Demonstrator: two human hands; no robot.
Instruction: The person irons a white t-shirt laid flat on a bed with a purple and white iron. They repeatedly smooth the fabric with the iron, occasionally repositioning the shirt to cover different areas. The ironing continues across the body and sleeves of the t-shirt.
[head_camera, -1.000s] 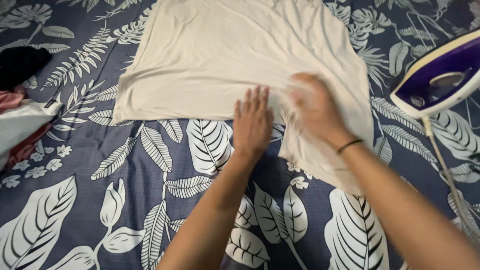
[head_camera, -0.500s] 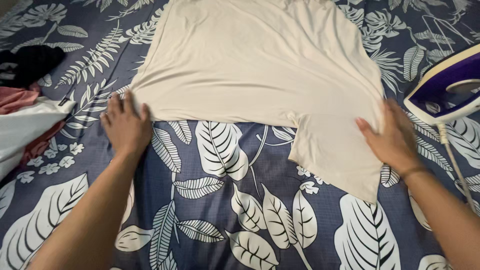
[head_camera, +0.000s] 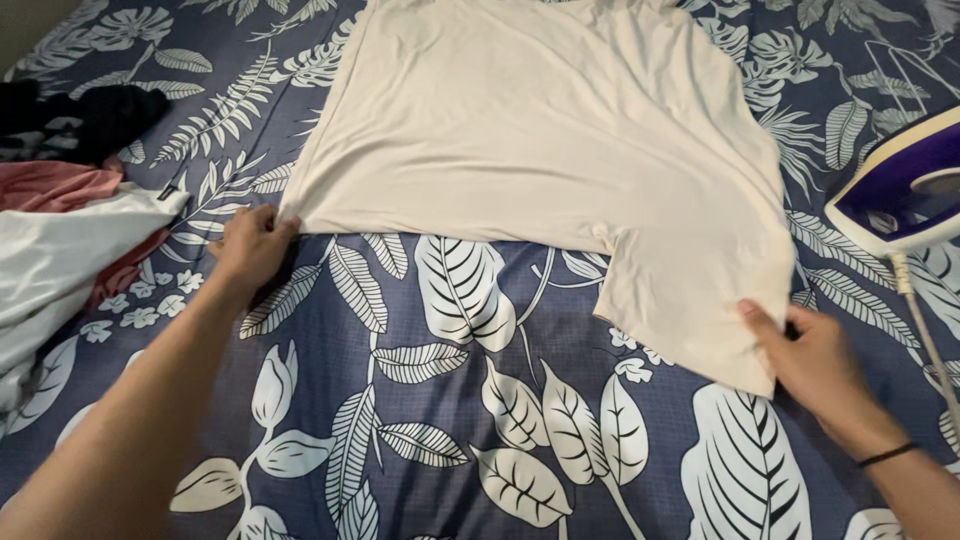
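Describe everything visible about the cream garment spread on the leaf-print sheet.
The cream, thin knit-looking garment lies flat on the navy sheet with white leaf print, mostly smooth with faint creases. Its near hem runs straight across, and a sleeve-like flap hangs lower at the right side. Its far end runs out of frame. The left hand pinches the near left corner; the right hand grips the lower edge of the right flap. A purple and white iron stands beside it, apart from the fabric.
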